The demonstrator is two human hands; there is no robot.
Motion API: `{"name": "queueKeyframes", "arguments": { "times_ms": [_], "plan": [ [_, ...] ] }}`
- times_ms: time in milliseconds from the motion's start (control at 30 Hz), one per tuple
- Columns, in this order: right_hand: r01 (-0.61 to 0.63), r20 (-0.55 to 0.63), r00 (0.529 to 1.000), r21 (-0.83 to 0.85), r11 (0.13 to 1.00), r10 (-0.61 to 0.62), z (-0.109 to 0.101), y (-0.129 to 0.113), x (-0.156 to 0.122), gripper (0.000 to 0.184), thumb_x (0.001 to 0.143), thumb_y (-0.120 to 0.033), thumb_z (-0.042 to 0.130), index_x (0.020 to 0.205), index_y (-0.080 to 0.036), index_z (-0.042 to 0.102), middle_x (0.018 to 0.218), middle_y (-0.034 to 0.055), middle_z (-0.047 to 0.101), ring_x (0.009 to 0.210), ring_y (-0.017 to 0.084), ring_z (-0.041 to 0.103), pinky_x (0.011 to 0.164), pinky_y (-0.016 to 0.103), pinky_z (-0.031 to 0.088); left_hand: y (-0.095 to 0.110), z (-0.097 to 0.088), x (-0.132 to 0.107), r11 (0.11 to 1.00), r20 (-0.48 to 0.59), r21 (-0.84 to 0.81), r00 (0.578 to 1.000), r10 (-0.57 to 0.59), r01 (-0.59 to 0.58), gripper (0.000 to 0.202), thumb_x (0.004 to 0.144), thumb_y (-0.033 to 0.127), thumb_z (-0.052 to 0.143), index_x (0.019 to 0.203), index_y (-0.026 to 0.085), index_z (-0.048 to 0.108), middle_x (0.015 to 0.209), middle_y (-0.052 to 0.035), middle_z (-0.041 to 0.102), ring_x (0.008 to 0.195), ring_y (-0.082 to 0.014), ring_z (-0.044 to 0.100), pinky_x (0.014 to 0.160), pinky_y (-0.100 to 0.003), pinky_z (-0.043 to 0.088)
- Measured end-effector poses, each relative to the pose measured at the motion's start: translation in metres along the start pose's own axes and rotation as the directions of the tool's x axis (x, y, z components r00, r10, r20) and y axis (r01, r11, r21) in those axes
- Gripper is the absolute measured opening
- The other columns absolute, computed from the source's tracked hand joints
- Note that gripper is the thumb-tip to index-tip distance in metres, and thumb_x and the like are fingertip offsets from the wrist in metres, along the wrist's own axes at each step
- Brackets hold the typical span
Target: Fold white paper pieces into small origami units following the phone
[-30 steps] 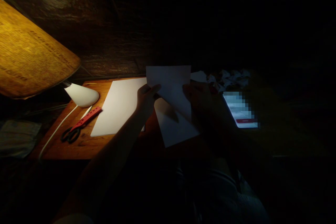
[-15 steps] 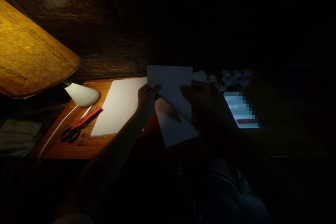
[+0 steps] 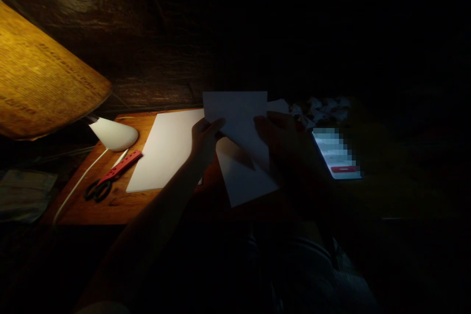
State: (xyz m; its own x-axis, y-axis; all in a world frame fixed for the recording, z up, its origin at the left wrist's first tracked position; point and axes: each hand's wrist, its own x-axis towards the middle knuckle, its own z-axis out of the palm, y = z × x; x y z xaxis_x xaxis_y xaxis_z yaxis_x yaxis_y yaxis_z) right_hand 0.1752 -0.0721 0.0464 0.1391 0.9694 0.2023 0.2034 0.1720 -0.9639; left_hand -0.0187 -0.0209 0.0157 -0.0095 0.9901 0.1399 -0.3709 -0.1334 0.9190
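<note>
A white sheet of paper point(image 3: 235, 108) is held up over the table between both hands. My left hand point(image 3: 206, 137) is closed on its left edge, thumb on the near face. On the right edge, my right hand point(image 3: 275, 132) grips it in deep shadow, with the thumb lying over the paper. The fingers behind the sheet are hidden. Below the hands, a pale lower piece of paper point(image 3: 245, 181) slants toward me with a shadow across it; I cannot tell whether it is a fold of the same sheet.
White paper point(image 3: 169, 142) lies left of my hands on the wooden table point(image 3: 110, 211). Beside it are scissors point(image 3: 110, 176) with a red cover and black handles, and a white lamp base point(image 3: 116, 135) under a yellow shade point(image 3: 44, 78). Rightward, a lit phone point(image 3: 336, 154) lies near crumpled-looking white scraps point(image 3: 324, 110).
The held paper shifts very slightly left in view, and my right thumb sits a little higher on it. Both hands keep their hold.
</note>
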Motion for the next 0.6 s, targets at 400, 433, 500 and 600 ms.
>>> {"name": "queueKeyframes", "arguments": {
  "times_ms": [400, 433, 500, 600],
  "plan": [
    [0.023, -0.024, 0.999, -0.049, 0.999, -0.025, 0.002, 0.013, 0.008, 0.032, 0.095, -0.029, 0.062, 0.066, -0.024, 0.050, 0.072, 0.0026, 0.054, 0.072, 0.017, 0.053, 0.061, 0.028, 0.043, -0.003, 0.002, -0.001, 1.000, -0.011, -0.003, 1.000, 0.005, -0.005, 0.036, 0.063, 0.036, 0.094, 0.080, 0.017, 0.068, 0.077, -0.0039, 0.072, 0.077, -0.0210, 0.072, 0.066, -0.031, 0.062],
    [0.025, -0.027, 0.999, -0.052, 0.998, -0.026, 0.001, 0.014, 0.008, 0.032, 0.095, -0.029, 0.062, 0.066, -0.024, 0.049, 0.071, 0.0022, 0.053, 0.070, 0.016, 0.052, 0.060, 0.028, 0.042, -0.003, 0.002, -0.001, 1.000, -0.014, -0.004, 1.000, 0.004, -0.004, 0.037, 0.063, 0.036, 0.094, 0.079, 0.017, 0.068, 0.076, -0.0039, 0.071, 0.077, -0.0212, 0.072, 0.066, -0.032, 0.062],
    [0.024, -0.016, 1.000, -0.038, 0.999, -0.024, 0.001, 0.015, 0.009, 0.032, 0.095, -0.029, 0.061, 0.066, -0.024, 0.048, 0.069, 0.0009, 0.051, 0.066, 0.015, 0.049, 0.057, 0.027, 0.040, -0.003, 0.002, -0.001, 1.000, -0.013, -0.007, 1.000, 0.001, -0.001, 0.036, 0.064, 0.036, 0.094, 0.079, 0.017, 0.067, 0.076, -0.0040, 0.070, 0.077, -0.0218, 0.072, 0.066, -0.033, 0.062],
    [0.012, 0.012, 1.000, 0.011, 1.000, -0.012, 0.003, 0.019, 0.010, 0.030, 0.096, -0.033, 0.060, 0.069, -0.024, 0.048, 0.068, -0.0003, 0.049, 0.063, 0.014, 0.046, 0.054, 0.026, 0.037, -0.002, 0.002, -0.001, 1.000, -0.005, -0.010, 1.000, -0.005, 0.005, 0.036, 0.066, 0.037, 0.093, 0.080, 0.017, 0.067, 0.078, -0.0042, 0.070, 0.078, -0.0219, 0.072, 0.069, -0.034, 0.063]
  ]
}}
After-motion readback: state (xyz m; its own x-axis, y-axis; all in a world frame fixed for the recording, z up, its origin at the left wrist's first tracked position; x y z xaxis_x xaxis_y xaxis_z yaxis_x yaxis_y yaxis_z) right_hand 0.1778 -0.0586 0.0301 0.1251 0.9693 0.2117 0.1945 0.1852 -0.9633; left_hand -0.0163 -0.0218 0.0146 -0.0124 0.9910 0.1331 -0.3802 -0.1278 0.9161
